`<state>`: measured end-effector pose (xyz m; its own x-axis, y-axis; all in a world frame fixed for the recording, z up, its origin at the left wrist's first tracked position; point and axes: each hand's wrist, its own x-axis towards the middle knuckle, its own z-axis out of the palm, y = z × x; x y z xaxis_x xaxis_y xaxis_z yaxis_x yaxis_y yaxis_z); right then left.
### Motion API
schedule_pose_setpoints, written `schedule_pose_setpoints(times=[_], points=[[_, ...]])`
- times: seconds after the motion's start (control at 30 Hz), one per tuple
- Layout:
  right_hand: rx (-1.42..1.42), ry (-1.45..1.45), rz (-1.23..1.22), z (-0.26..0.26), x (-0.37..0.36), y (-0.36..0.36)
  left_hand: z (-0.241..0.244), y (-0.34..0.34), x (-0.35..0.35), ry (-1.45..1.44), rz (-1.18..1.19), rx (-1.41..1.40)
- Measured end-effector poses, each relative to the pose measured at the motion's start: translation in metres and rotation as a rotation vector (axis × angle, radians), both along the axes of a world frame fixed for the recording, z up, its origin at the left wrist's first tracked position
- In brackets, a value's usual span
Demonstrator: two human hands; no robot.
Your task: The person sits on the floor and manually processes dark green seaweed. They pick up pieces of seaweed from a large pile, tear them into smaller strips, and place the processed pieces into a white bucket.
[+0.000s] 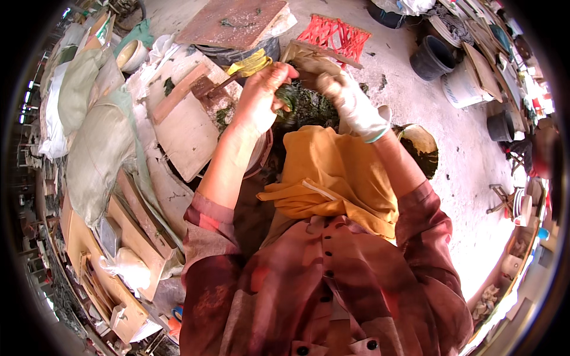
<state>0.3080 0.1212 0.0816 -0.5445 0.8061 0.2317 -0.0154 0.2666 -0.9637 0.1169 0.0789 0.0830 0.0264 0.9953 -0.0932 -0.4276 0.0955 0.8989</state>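
Observation:
My left hand (262, 95), bare, has its fingers closed on a dark green leafy clump (288, 97). To its right my right hand (349, 100) wears a white glove; its fingers are blurred, and whether they hold anything cannot be told. Beneath and between the hands lies a heap of dark green wet material (316, 109). A tool with a yellow-wrapped handle (249, 64) and a rusty brown head (205, 87) rests on a board just left of my left hand. A mustard-yellow cloth (334, 164) covers my lap.
A brown board (234, 22) lies on a black tub ahead. Beyond the hands is a stool with red woven straps (335, 38). Black buckets (432, 58) and a white bucket (463, 86) stand at the right. Pale sacks (102, 155) and wooden boards (133, 240) crowd the left.

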Motion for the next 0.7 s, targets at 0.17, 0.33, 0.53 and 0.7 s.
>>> schedule_pose_setpoints(times=[0.17,0.33,0.53,0.7], points=[[-0.491,-0.283,0.212,0.017,-0.016,-0.026,0.007,0.005,0.002,0.625,0.117,0.408],[-0.499,-0.258,0.314,-0.011,0.004,-0.016,0.008,-0.002,-0.008,0.660,0.155,0.322],[-0.728,-0.064,0.424,-0.003,0.029,-0.010,-0.016,-0.001,-0.016,0.588,0.141,0.347],[-0.637,-0.314,0.176,0.011,0.037,-0.010,-0.019,-0.005,-0.015,0.483,0.042,0.285]])
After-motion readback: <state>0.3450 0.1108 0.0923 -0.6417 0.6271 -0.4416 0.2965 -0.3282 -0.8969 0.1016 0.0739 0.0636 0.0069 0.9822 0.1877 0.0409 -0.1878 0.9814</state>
